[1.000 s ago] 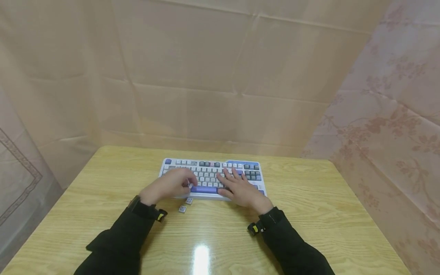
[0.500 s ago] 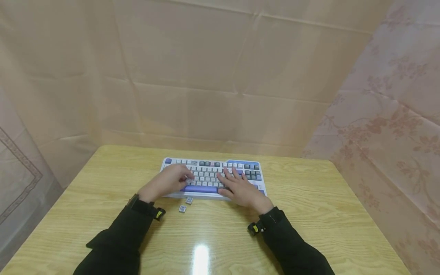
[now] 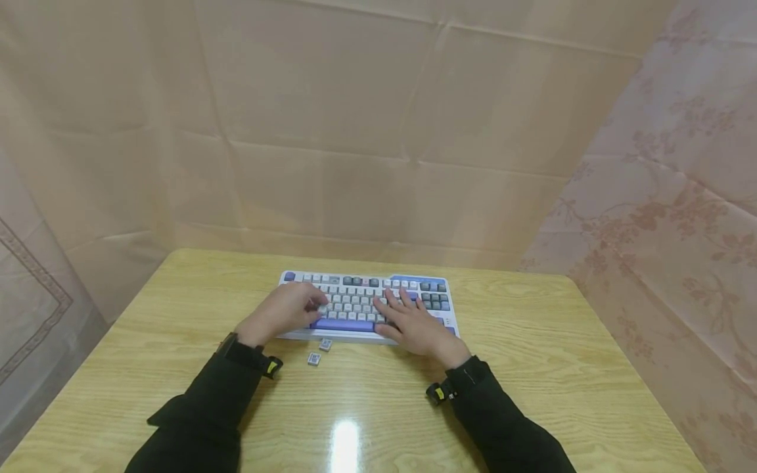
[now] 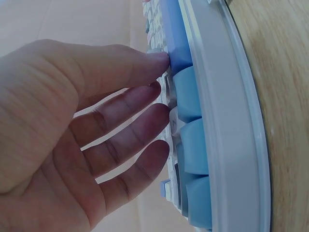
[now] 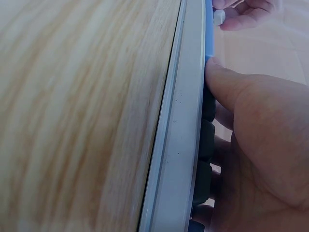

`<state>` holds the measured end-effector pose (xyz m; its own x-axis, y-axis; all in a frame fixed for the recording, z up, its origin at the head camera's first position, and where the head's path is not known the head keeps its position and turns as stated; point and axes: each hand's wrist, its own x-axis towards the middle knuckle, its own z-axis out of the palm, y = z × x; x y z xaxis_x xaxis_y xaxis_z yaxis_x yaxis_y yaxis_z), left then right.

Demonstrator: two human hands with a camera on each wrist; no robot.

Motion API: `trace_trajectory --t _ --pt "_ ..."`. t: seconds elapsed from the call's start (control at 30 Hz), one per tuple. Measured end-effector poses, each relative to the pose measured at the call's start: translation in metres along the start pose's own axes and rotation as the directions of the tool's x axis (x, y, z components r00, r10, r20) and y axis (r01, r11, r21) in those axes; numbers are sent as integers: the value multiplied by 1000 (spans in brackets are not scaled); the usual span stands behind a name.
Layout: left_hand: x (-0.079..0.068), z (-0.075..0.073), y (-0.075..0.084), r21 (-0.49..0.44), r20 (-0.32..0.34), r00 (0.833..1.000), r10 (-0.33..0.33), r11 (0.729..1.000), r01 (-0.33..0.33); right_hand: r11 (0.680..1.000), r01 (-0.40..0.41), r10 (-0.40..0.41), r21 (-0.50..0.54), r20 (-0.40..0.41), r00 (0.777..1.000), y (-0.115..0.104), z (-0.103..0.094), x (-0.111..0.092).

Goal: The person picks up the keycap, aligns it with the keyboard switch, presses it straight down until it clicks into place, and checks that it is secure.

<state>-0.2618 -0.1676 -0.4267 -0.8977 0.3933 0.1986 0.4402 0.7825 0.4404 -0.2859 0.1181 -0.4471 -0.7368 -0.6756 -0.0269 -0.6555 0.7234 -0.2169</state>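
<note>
A white keyboard with white, grey and purple keys lies on the wooden table. Over its left part is my left hand, thumb and fingers bent toward the keys. In the right wrist view a small white keycap shows pinched between that hand's thumb and finger. Close to the left thumb is the left end of the purple space bar. My right hand rests with spread fingers on the right half of the keyboard, thumb along its front edge. Two loose keycaps, one just before the keyboard and another nearer, lie on the table.
The wooden table extends around the keyboard on all sides. Behind its far edge hangs a beige cloth, and a floral cloth covers the right side.
My left hand has shifted left and slightly away along the keyboard, uncovering the left end of the space bar. The right hand and both loose keycaps have stayed in place.
</note>
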Motion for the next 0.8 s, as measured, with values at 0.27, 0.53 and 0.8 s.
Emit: trace_trajectory --t 0.27,0.53,0.8 --pt "-1 0 -4 18 8 1000 3 1000 -3 1000 -1 1 6 5 1000 -2 -1 -1" --pt "-1 0 -4 46 -7 1000 24 999 -23 1000 14 -13 12 -16 1000 0 2 0" --pt "-2 -5 -6 37 -37 998 -57 998 59 1000 6 -6 6 -6 1000 -2 -2 -2"
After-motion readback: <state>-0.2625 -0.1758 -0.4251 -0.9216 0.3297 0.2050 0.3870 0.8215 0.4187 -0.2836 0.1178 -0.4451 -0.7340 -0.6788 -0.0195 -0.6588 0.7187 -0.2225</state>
